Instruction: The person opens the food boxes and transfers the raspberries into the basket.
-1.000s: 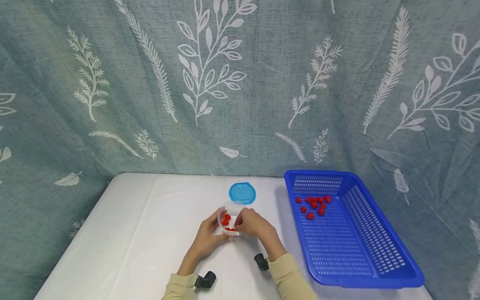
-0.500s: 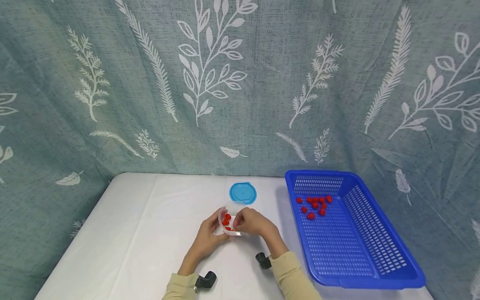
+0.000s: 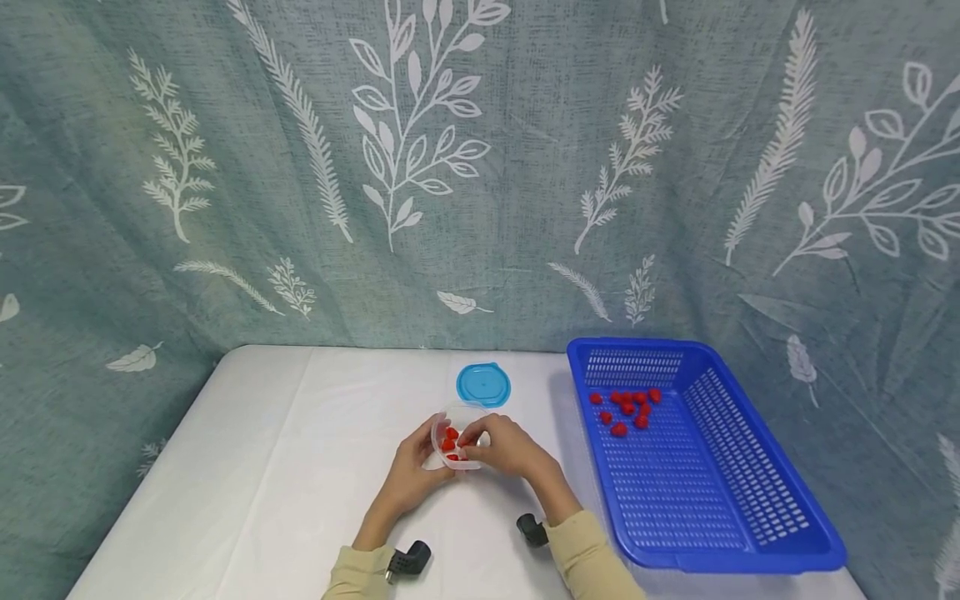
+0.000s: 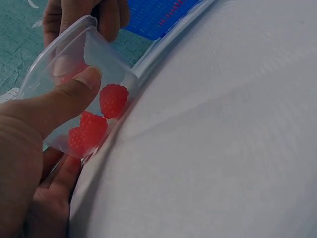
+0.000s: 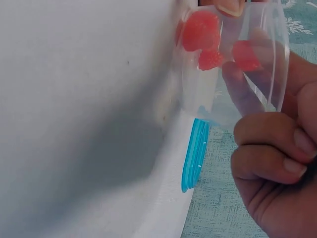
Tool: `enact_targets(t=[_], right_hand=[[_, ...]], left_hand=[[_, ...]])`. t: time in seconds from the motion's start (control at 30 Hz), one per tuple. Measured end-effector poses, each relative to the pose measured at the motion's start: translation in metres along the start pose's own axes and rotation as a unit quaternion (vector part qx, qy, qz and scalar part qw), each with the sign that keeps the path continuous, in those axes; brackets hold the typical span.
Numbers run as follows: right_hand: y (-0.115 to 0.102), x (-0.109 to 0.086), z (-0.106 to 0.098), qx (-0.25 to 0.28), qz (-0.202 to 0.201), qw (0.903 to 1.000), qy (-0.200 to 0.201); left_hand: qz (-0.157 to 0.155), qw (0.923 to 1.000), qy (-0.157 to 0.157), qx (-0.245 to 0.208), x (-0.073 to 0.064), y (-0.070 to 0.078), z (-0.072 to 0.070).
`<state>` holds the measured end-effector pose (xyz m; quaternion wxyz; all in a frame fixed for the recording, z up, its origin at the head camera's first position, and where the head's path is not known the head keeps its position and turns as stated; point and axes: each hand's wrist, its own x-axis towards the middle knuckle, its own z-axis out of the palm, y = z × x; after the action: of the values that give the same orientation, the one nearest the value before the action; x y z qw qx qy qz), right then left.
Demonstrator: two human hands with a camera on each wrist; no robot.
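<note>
My left hand (image 3: 414,472) grips a clear plastic container (image 3: 441,457) from its left side, thumb across the wall in the left wrist view. Several red raspberries (image 4: 114,100) lie inside, seen through the clear wall. From the right, my right hand (image 3: 512,450) reaches in over the rim. Its thumb and index finger pinch a raspberry (image 5: 246,55) inside the container, while its other fingers curl outside. Just behind the container, a round blue lid (image 3: 483,384) lies flat on the table.
At the right stands a blue perforated basket (image 3: 675,500), with several more raspberries (image 3: 627,408) toward its back left. The white-covered table (image 3: 315,467) ends at a green leaf-patterned curtain (image 3: 510,208) behind.
My right fingertips have shifted left and slightly up inside the container, and a raspberry now shows between them. My left hand keeps its hold on the container.
</note>
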<state>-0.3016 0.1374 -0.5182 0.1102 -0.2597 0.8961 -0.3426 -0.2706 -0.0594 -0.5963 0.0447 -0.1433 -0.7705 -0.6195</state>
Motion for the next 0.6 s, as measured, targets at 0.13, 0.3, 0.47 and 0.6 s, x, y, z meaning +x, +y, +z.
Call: enact_targets(t=[0.13, 0.3, 0.47, 0.6], right_hand=[[0.002, -0.004, 0.001, -0.005, 0.003, 0.9997, 0.022], [0.004, -0.009, 0.005, -0.008, 0.009, 0.9982, 0.059], [0.003, -0.013, 0.008, -0.010, 0.015, 0.9952, 0.096], [0.001, -0.015, 0.007, 0.001, 0.017, 0.9907, 0.135]], left_hand=[[0.000, 1.0000, -0.002, 0.007, 0.000, -0.001, 0.001], [0.005, 1.0000, -0.002, 0.005, 0.001, -0.004, 0.002], [0.002, 1.0000, 0.002, -0.003, 0.001, -0.005, 0.002], [-0.002, 1.0000, 0.009, 0.000, 0.000, -0.006, 0.002]])
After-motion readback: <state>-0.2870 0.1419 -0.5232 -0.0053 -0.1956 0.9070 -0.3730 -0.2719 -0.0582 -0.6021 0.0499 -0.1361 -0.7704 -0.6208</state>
